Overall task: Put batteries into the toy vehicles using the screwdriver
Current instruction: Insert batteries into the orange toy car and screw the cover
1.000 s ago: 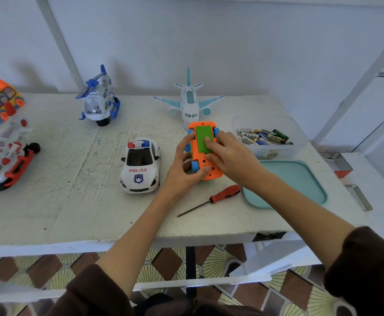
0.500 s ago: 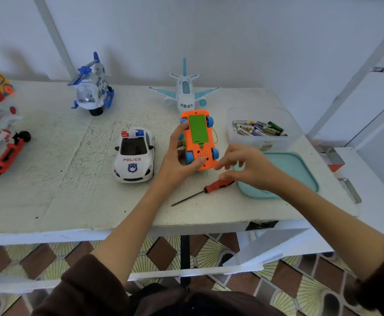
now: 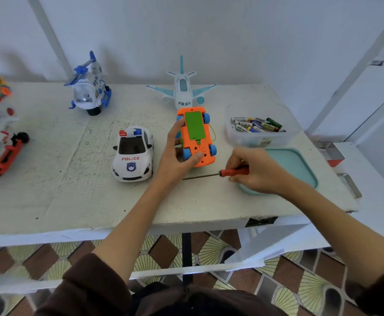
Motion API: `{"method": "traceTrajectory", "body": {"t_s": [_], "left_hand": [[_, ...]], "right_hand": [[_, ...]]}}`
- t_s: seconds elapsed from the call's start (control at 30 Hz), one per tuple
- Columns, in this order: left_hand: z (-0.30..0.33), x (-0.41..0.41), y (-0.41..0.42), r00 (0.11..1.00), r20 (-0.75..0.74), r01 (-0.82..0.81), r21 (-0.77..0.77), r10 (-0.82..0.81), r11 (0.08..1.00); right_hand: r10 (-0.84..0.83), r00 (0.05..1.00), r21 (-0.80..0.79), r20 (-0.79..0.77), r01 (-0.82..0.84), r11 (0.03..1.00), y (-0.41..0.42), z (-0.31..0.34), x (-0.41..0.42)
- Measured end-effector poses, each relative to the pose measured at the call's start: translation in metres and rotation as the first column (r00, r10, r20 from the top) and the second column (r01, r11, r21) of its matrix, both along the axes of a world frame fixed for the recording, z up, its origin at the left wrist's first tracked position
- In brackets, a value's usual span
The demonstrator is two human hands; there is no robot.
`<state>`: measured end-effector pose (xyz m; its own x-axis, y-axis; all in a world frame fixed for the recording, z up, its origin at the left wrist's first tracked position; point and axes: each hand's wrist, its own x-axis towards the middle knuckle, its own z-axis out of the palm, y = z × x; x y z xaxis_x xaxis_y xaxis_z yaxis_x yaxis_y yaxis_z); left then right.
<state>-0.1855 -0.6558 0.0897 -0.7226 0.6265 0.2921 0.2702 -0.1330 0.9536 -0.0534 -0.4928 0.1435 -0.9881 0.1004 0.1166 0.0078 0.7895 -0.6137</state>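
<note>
White counter (image 3: 49, 201); left hand (image 3: 175, 160) grips upturned orange toy car (image 3: 196, 135); right hand (image 3: 258, 171) pinches red screwdriver (image 3: 229, 173), tip apparently on counter.

You face a scuffed white worktop (image 3: 49, 190) against a pale wall (image 3: 232, 30); below you, the floor (image 3: 163, 249) has brown and cream fan-patterned tiles.

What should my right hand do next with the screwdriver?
Probably lift the screwdriver and bring its tip to the green battery cover. The right hand grips the red handle, and the left hand steadies the upturned orange toy car, cover still on.
</note>
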Motion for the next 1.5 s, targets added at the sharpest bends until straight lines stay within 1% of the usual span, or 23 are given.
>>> {"method": "traceTrajectory", "body": {"t_s": [0.1, 0.23, 0.3, 0.37, 0.43, 0.6, 0.7, 0.8, 1.17, 1.5], "left_hand": [[0.0, -0.001, 0.0, 1.0, 0.01, -0.015, 0.004, 0.015, 1.0], [-0.001, -0.001, 0.001, 0.998, -0.054, -0.041, 0.018, 0.042, 0.999], [-0.004, -0.002, 0.001, 0.992, -0.095, -0.078, 0.028, 0.08, 0.997], [-0.009, -0.006, 0.0, 0.978, -0.14, -0.158, -0.018, 0.154, 0.987], [-0.012, -0.008, 0.0, 0.97, -0.159, -0.195, -0.067, 0.182, 0.979], [-0.008, -0.002, 0.001, 0.957, -0.232, -0.197, -0.081, 0.173, 0.977], [-0.008, -0.002, 0.0, 0.957, -0.238, -0.192, -0.078, 0.169, 0.978], [-0.008, -0.001, 0.0, 0.954, -0.248, -0.194, -0.077, 0.169, 0.978], [-0.005, 0.001, 0.0, 0.952, -0.258, -0.191, -0.069, 0.168, 0.979], [-0.004, 0.001, 0.0, 0.934, -0.312, -0.206, -0.082, 0.171, 0.975]], "right_hand": [[-0.065, 0.998, -0.055, -0.007, 0.065, 0.996, 0.007, 0.009, 0.008], [-0.073, 0.994, -0.05, -0.079, 0.069, 0.996, 0.01, 0.013, 0.016], [-0.104, 0.987, -0.041, -0.125, 0.1, 0.994, 0.011, 0.012, 0.018], [-0.156, 0.97, -0.05, -0.186, 0.149, 0.988, 0.012, 0.012, 0.018], [-0.191, 0.958, -0.032, -0.213, 0.189, 0.981, 0.011, 0.012, 0.017], [-0.231, 0.95, 0.014, -0.212, 0.239, 0.971, 0.008, 0.015, 0.013], [-0.249, 0.944, 0.034, -0.217, 0.262, 0.964, 0.005, 0.017, 0.01], [-0.236, 0.944, 0.046, -0.23, 0.252, 0.967, 0.004, 0.021, 0.009], [-0.228, 0.952, 0.061, -0.202, 0.245, 0.968, 0.003, 0.023, 0.008], [-0.224, 0.954, 0.085, -0.199, 0.244, 0.966, 0.004, 0.024, 0.007]]}}
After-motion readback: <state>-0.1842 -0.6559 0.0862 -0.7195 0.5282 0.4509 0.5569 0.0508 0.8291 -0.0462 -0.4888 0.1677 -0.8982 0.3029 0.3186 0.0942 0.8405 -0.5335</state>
